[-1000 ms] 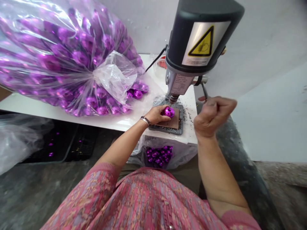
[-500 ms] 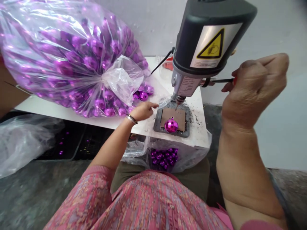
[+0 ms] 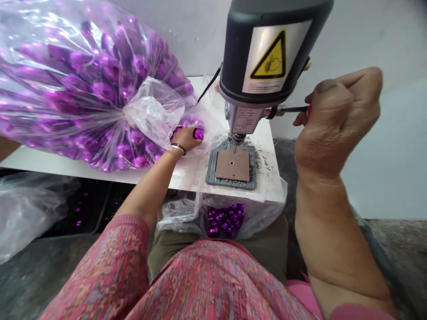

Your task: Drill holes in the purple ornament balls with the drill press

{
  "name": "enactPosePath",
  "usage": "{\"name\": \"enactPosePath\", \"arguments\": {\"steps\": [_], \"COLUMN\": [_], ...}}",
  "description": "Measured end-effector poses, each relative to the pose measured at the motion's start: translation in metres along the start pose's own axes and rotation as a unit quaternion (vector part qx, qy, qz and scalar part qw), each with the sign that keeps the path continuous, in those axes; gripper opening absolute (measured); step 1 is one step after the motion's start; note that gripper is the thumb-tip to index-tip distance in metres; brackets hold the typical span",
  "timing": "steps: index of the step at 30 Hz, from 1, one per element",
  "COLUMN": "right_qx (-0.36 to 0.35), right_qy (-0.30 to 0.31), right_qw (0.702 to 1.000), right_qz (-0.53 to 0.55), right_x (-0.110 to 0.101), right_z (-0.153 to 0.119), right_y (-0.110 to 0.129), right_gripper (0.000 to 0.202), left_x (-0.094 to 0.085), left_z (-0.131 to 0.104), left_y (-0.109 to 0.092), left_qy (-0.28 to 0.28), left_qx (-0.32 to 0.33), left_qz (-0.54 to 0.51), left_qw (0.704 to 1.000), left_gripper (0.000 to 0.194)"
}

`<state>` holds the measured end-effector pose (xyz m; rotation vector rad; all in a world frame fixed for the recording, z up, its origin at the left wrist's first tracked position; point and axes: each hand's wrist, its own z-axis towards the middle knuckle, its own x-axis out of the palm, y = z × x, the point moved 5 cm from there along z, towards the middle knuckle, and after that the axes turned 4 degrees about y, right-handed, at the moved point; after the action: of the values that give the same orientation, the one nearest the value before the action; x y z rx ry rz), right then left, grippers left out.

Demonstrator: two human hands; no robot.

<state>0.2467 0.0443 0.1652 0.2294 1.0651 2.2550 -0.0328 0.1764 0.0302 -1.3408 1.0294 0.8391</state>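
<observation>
Lever (image 3: 293,109), long axis running crosswise, pointing right from drill (image 3: 245,120): being gripped by right hand (image 3: 335,120). Purple ball (image 3: 199,134): being touched by left hand (image 3: 184,138), grip unclear.

The patterned top (image 3: 187,280) is pink — trousers (image 3: 273,249) olive.

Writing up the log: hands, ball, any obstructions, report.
Left hand at purple ball, grip unclear. Right hand closed on lever. Dark crumbs around brown board.
</observation>
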Motion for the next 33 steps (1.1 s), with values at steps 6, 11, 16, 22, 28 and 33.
{"name": "enactPosePath", "arguments": {"steps": [6, 11, 16, 22, 28, 33], "right_qx": [-0.005, -0.007, -0.003, -0.002, -0.013, -0.021], "right_qy": [0.001, 0.011, 0.028, 0.029, 0.023, 0.028], "right_qw": [1.000, 0.999, 0.999, 0.998, 0.999, 0.999], "right_qz": [0.023, 0.046, 0.044, 0.049, 0.043, 0.028], "right_x": [0.002, 0.004, 0.004, 0.005, 0.007, 0.008], "right_z": [0.006, 0.011, 0.011, 0.011, 0.011, 0.014], "right_y": [0.001, 0.000, 0.001, 0.002, 0.000, 0.000], "right_gripper": [0.023, 0.022, 0.021, 0.022, 0.022, 0.021], "left_x": [0.011, 0.052, 0.071, 0.070, 0.069, 0.074], "left_z": [-0.053, -0.073, -0.076, -0.087, -0.086, -0.070], "left_y": [-0.010, -0.026, -0.040, -0.042, -0.039, -0.047], "left_qy": [0.145, 0.263, 0.279, 0.262, 0.130, 0.068], "left_qx": [0.129, 0.010, -0.131, -0.178, -0.093, 0.019], "left_qz": [-0.470, -0.657, -0.732, -0.722, -0.606, -0.487], "left_qw": [0.861, 0.707, 0.608, 0.615, 0.779, 0.870], "left_gripper": [0.073, 0.048, 0.028, 0.027, 0.039, 0.049]}}
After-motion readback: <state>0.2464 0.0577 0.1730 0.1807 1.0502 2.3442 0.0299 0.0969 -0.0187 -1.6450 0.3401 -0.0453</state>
